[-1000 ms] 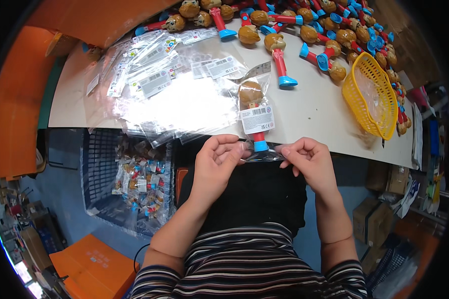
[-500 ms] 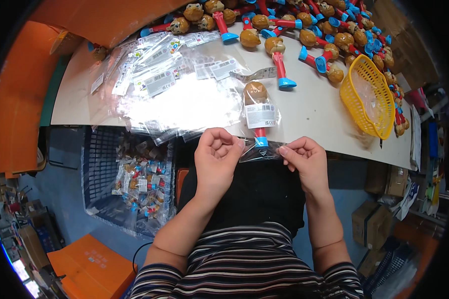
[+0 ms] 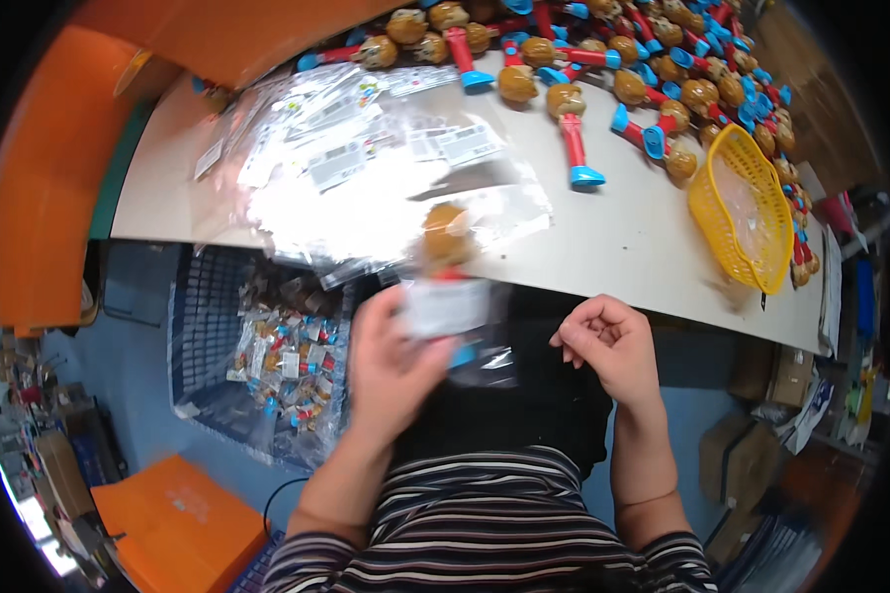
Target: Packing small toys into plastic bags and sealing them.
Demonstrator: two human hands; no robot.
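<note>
My left hand (image 3: 384,361), smeared by motion, grips a bagged toy (image 3: 447,237) at the table's front edge. The toy has a round brown head, a red stem and a blue end, inside a clear plastic bag with a white label (image 3: 446,307) across its middle. My right hand (image 3: 608,341) hangs just off the table edge, fingers curled in and thumb near the index finger, with nothing visible in it. Beyond my left hand, a heap of clear bags with printed labels (image 3: 341,168) glares in the light. One unbagged toy (image 3: 574,138) lies alone on the table.
Many loose toys (image 3: 682,94) pile up at the back right. A yellow basket (image 3: 707,203) with clear plastic inside stands right on the pale table (image 3: 603,247). Below the table at left, a blue crate (image 3: 203,341) holds bagged toys (image 3: 287,366). An orange box (image 3: 178,519) sits lower left.
My left hand has moved left and down, carrying the bagged toy off the spot where both hands held the bag's lower edge. My right hand has let go of the bag.
</note>
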